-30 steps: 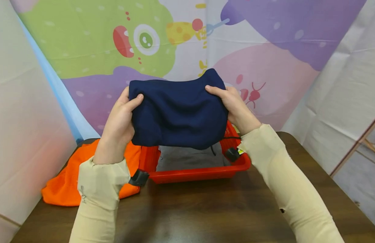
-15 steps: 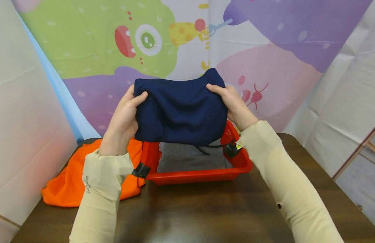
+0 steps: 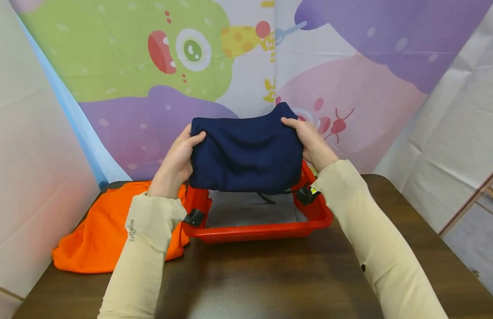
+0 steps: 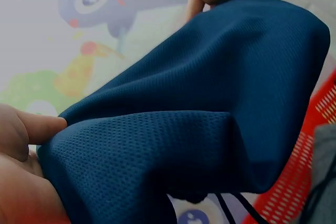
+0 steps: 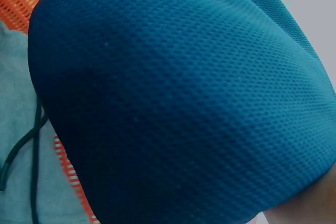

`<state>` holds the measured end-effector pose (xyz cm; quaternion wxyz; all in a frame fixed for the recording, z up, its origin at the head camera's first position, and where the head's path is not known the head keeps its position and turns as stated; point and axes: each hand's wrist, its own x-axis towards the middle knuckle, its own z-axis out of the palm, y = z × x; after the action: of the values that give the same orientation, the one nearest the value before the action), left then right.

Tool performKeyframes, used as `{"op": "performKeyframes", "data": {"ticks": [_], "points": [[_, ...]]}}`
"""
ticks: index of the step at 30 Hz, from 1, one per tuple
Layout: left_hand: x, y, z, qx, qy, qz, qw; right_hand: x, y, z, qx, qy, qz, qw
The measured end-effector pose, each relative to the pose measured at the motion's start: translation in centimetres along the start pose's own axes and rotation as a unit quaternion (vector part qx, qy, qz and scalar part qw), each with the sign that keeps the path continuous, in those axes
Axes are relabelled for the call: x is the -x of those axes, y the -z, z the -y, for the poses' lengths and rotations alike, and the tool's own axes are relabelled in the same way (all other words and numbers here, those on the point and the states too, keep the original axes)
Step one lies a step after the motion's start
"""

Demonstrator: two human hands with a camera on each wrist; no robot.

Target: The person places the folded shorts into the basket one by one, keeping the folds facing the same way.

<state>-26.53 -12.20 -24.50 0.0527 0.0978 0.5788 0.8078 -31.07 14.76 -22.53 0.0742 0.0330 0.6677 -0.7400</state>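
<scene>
A folded navy garment (image 3: pixel 246 155) of textured cloth hangs between both hands, above the red basket (image 3: pixel 266 231). My left hand (image 3: pixel 176 159) pinches its left upper corner, thumb on the near face. At the right upper corner my right hand (image 3: pixel 314 141) grips it the same way. Dark cords (image 5: pixel 35 145) dangle below the garment in the right wrist view. Folded grey cloth (image 3: pixel 246 210) lies inside the basket, partly hidden by the navy garment. In the left wrist view, the garment (image 4: pixel 199 82) sags in folds between the two hands.
An orange cloth (image 3: pixel 99 235) lies crumpled on the left of the dark wooden table (image 3: pixel 262 279), beside the basket. A printed cartoon curtain (image 3: pixel 123 53) hangs behind the table. White sheets (image 3: pixel 450 115) stand at both sides.
Both hands have lowered slightly with the navy garment. The left hand has moved right, closer to the right hand. The grip at both corners is unchanged.
</scene>
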Motion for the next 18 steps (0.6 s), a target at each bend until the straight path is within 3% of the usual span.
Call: {"op": "performKeyframes", "data": {"ticks": [5, 12, 18], "points": [[-0.9, 0.7, 1.4, -0.017, 0.027, -0.014, 0.9994, -1.0, 0.5, -1.2, 0.021, -0.018, -0.013, 1.000], [-1.3, 1.6, 3.3, -0.026, 0.017, -0.006, 0.9995, -2.1, 1.0, -2.7, 0.038, -0.026, -0.015, 0.999], [-2.4, 1.9, 5.3, -0.027, 0.046, -0.026, 0.9982, -2.9, 2.1, -4.2, 0.025, -0.062, -0.016, 0.998]]}}
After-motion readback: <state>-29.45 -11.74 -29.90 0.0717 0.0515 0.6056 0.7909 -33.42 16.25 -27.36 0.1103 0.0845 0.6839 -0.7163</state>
